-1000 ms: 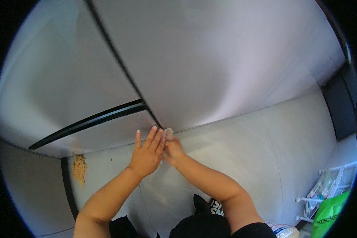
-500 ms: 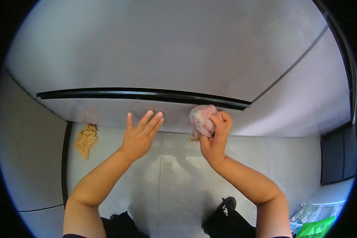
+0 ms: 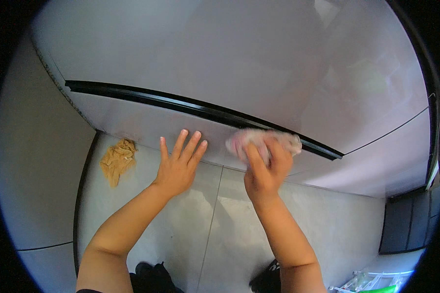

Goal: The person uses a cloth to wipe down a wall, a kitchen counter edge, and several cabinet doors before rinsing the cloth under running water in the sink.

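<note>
My right hand (image 3: 265, 171) grips a crumpled pinkish-white cloth (image 3: 259, 141) and presses it against the lower part of a glossy white door panel (image 3: 239, 63), just under a black horizontal gap (image 3: 190, 106). My left hand (image 3: 178, 163) lies flat with fingers spread on the same white panel's bottom edge, a little to the left of the cloth. Both forearms rise from the lower edge of the view.
A tan crumpled rag (image 3: 116, 160) lies on the grey tiled floor (image 3: 337, 229) at the left, by a white wall (image 3: 39, 185). A dark cabinet (image 3: 406, 224) stands at the right. A white wire rack (image 3: 371, 282) shows at the bottom right. Dark shoes (image 3: 151, 276) are below.
The view has swung so the black gap now slants down to the right. My right hand with the cloth has moved right along the panel; my left hand stays flat on it.
</note>
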Action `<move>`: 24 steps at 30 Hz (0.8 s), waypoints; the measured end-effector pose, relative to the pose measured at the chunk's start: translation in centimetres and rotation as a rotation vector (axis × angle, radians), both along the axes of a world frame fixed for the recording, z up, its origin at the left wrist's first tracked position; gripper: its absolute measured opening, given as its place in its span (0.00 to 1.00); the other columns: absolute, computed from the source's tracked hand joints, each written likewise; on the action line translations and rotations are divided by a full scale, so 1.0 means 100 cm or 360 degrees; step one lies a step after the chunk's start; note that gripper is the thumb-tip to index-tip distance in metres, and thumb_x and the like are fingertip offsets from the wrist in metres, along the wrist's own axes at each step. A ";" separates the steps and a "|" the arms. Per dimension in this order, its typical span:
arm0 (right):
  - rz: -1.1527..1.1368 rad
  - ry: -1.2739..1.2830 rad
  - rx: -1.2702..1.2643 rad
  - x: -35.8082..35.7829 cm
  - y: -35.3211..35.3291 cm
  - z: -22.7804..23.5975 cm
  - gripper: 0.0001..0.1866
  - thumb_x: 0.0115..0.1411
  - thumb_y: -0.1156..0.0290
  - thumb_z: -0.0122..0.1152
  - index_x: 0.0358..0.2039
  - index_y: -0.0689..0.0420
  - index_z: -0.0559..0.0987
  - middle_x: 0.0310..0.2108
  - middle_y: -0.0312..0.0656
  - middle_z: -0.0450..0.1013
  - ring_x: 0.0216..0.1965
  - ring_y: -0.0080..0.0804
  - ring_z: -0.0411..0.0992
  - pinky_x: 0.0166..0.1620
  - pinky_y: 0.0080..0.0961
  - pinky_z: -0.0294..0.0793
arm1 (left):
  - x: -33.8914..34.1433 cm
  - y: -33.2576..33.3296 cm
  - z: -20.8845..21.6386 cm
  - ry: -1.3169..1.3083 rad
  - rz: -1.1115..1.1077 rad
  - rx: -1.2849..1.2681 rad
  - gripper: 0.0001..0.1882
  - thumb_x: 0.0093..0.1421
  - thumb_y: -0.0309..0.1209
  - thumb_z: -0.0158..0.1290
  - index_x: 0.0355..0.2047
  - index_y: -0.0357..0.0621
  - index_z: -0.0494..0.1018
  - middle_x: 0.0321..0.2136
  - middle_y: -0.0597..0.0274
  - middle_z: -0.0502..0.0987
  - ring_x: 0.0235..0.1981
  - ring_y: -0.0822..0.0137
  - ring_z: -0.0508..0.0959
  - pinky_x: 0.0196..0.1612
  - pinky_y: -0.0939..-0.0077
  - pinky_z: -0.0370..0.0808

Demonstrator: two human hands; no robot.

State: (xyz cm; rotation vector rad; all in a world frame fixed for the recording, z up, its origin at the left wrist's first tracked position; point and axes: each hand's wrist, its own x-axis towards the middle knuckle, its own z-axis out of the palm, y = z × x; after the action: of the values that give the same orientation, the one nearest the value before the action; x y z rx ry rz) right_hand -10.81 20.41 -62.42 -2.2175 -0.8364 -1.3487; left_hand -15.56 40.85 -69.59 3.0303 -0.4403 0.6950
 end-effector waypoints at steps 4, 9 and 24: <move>0.0024 -0.0028 -0.0164 0.003 0.033 -0.011 0.19 0.45 0.74 0.58 0.41 0.48 0.80 0.47 0.41 0.70 0.38 0.41 0.68 0.38 0.33 0.65 | 0.000 -0.007 0.023 -0.0012 -0.0035 -0.0232 0.32 0.52 0.27 0.51 0.60 0.46 0.62 0.66 0.59 0.49 0.67 0.50 0.47 0.55 0.24 0.50; 0.0486 0.0267 -0.0202 -0.012 0.047 -0.020 0.21 0.45 0.77 0.58 0.42 0.49 0.80 0.49 0.44 0.70 0.40 0.43 0.69 0.41 0.35 0.66 | -0.007 0.016 0.011 -0.0016 0.0015 -0.0236 0.27 0.53 0.28 0.51 0.55 0.42 0.67 0.66 0.57 0.50 0.67 0.50 0.47 0.55 0.24 0.48; 0.0515 0.0249 -0.1608 0.028 0.030 -0.060 0.24 0.56 0.66 0.50 0.56 0.41 0.71 0.58 0.34 0.64 0.53 0.36 0.65 0.47 0.43 0.68 | -0.026 0.063 -0.028 0.0330 0.0203 -0.0210 0.34 0.53 0.25 0.48 0.63 0.46 0.57 0.68 0.58 0.43 0.69 0.52 0.43 0.60 0.28 0.43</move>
State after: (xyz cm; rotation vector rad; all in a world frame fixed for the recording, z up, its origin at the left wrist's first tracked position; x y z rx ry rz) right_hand -7.97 23.41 -68.43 -2.6127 -2.0226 -0.6103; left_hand -18.15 47.18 -72.35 2.9809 -0.1894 0.3885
